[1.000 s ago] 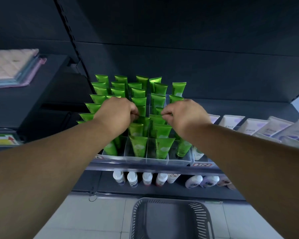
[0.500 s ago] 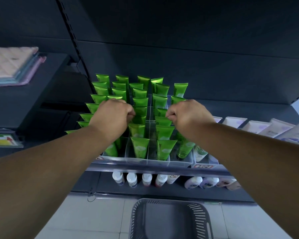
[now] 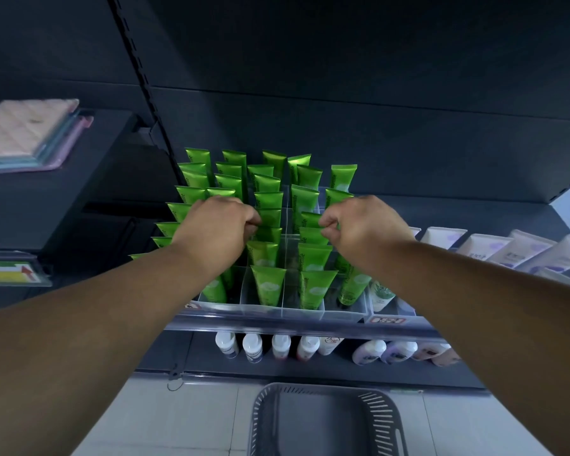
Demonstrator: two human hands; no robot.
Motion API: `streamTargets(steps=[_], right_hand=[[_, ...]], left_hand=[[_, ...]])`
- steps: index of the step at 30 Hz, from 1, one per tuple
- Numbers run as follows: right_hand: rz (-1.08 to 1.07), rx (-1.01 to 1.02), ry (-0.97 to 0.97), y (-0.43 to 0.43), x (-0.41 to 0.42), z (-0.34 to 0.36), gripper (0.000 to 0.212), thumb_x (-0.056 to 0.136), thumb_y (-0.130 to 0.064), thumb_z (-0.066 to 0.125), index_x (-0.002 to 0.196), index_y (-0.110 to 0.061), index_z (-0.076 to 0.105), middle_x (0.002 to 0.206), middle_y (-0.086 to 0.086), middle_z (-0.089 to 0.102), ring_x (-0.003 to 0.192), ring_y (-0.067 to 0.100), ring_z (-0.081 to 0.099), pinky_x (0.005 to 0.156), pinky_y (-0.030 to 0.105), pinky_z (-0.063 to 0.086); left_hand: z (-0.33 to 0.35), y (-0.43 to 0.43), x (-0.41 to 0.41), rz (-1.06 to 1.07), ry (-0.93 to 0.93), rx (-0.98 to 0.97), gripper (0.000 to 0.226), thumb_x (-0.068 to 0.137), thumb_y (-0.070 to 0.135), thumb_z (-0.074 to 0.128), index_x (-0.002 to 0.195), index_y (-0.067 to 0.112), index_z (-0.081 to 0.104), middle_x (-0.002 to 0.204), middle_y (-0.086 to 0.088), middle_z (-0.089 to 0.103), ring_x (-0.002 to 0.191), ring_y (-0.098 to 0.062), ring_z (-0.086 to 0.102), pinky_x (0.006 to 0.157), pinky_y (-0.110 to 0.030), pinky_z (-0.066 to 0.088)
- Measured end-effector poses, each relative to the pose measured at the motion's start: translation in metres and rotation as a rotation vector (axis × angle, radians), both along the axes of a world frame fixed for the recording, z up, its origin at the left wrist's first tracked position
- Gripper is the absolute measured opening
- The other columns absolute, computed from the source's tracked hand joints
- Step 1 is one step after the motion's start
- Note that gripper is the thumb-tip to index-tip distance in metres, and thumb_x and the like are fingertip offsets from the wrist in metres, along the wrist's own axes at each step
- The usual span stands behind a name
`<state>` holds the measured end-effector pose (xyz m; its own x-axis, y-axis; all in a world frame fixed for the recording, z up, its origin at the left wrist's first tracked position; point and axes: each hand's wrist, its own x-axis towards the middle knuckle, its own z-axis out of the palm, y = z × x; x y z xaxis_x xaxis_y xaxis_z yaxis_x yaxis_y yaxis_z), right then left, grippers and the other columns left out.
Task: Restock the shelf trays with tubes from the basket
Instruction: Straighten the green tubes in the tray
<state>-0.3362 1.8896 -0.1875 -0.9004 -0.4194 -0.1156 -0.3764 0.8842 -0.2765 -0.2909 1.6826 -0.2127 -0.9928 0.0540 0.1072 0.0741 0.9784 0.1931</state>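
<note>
Rows of upright green tubes [image 3: 267, 284] fill the clear shelf trays [image 3: 310, 312] in front of me. My left hand [image 3: 216, 227] reaches over the left rows with its fingers curled, and its fingertips pinch the top of a green tube [image 3: 270, 216] in the middle row. My right hand [image 3: 362, 227] mirrors it, with curled fingers pinching the top edge of another green tube [image 3: 310, 220]. The tubes under both palms are hidden. The dark grey basket [image 3: 313, 388] sits on the floor below, and no tubes show inside it.
White and lilac tubes [image 3: 481, 245] lie in trays to the right. Small bottles [image 3: 252, 347] stand on the shelf beneath. A stack of pastel packs [image 3: 27, 133] rests on a dark shelf at the left. Another dark shelf hangs overhead.
Both hands have drifted slightly apart above the middle rows, with their fingers still curled at the tube tops. The view has shifted a little.
</note>
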Motion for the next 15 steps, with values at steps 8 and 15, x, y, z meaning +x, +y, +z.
streamTargets(steps=[8, 15], right_hand=[[-0.006, -0.207, 0.136, 0.01, -0.006, -0.001, 0.017, 0.092, -0.021, 0.055, 0.09, -0.014, 0.07, 0.093, 0.005, 0.068, 0.087, 0.026, 0.062, 0.075, 0.041, 0.054], [-0.037, -0.335, 0.196, 0.015, -0.019, -0.002, 0.016, 0.092, -0.022, 0.058, 0.093, -0.018, 0.073, 0.09, -0.002, 0.068, 0.085, 0.018, 0.061, 0.074, 0.038, 0.053]], left_hand=[[0.013, 0.0, -0.003, 0.059, 0.106, 0.114, 0.022, 0.095, 0.03, 0.052, 0.107, 0.021, 0.069, 0.102, 0.0, 0.067, 0.097, -0.019, 0.058, 0.088, -0.034, 0.047], [0.025, -0.012, -0.049, 0.198, 0.122, 0.16, 0.024, 0.097, 0.025, 0.05, 0.114, 0.019, 0.066, 0.116, -0.003, 0.065, 0.098, -0.022, 0.061, 0.087, -0.035, 0.049]])
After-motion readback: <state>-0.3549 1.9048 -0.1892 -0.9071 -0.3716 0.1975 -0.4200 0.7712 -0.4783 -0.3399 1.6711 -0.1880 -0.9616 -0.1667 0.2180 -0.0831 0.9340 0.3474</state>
